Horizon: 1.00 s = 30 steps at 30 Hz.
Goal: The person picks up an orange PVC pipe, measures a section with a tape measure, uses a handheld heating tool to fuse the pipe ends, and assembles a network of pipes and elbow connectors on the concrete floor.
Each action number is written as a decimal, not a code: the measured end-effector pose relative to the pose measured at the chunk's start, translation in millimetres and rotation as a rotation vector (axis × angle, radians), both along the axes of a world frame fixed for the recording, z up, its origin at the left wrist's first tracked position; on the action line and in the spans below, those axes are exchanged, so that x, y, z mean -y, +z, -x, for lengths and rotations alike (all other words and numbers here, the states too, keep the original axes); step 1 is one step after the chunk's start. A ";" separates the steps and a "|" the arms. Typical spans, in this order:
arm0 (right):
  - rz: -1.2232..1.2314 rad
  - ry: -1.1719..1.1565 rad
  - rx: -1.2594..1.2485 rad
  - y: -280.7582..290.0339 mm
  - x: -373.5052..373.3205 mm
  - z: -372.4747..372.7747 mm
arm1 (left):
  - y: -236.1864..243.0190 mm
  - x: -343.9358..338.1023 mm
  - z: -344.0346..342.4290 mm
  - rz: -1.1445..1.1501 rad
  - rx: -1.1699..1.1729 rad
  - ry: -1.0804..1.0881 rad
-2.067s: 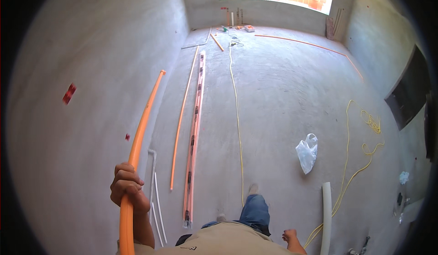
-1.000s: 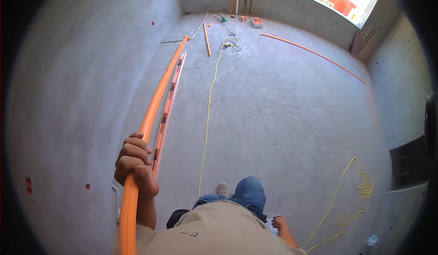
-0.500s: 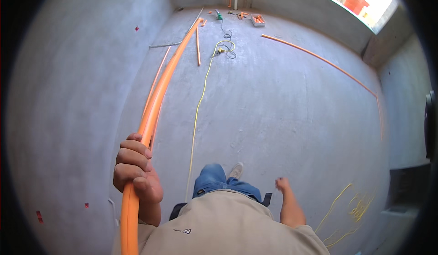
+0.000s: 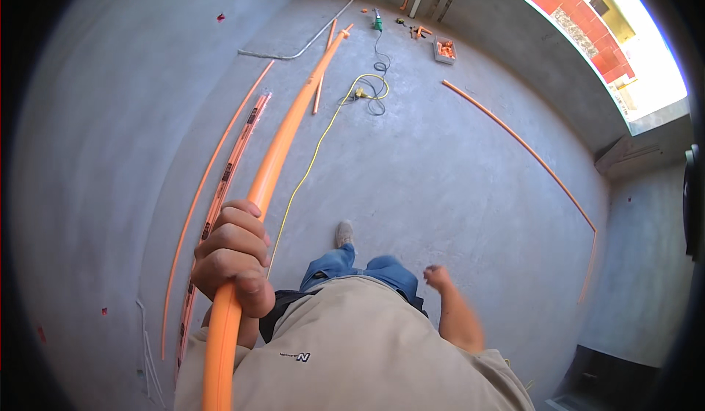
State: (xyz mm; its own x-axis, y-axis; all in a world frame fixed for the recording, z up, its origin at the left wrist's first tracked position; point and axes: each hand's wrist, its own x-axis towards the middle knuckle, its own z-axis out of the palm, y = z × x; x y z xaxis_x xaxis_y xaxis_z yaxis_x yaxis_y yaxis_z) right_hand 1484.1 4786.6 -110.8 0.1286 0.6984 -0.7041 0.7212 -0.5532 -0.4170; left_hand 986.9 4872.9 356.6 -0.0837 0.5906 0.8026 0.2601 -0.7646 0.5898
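Note:
My left hand (image 4: 236,253) is wrapped round a long orange pipe (image 4: 285,143). The pipe slants from the lower edge up toward the far wall, and a small fitting or branch shows at its far end. Its near end runs out of view. Out to my right side hangs my right hand (image 4: 437,276), its fingers curled in and nothing visible in them. My body is over the floor with one shoe (image 4: 344,233) forward.
Left of the pipe lie a bundle of wrapped orange pipes (image 4: 233,163) and a thin orange pipe (image 4: 200,179). A yellow cord (image 4: 303,179) joins a dark cable near a green power tool (image 4: 378,23). Beyond stands a box of orange fittings (image 4: 444,49). Another orange pipe (image 4: 520,141) lies right.
I have stepped forward, the other shoe now leading. The held pipe has shifted slightly right, uncovering the wrapped bundle on the left. My right hand has swung a little toward my body.

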 end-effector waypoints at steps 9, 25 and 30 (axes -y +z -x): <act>0.470 -0.312 0.048 31.7 -110.8 -62.8 | -24.7 -184.0 4.5 0.019 0.343 0.154; -1.265 0.723 0.199 285.7 -884.9 79.4 | -8.4 -373.4 -119.2 -0.048 0.615 0.208; -1.591 0.923 0.010 378.5 -979.7 153.5 | -37.2 -418.1 -116.4 -0.077 0.952 0.296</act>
State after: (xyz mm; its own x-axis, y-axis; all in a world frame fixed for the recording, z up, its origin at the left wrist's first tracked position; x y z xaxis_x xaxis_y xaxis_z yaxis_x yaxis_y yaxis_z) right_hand 1330.6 5766.3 267.8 -0.6376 0.4653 0.6139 0.5351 0.8408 -0.0815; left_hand 1103.3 5291.1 319.4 -0.8470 0.3918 0.3594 -0.1096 -0.7901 0.6031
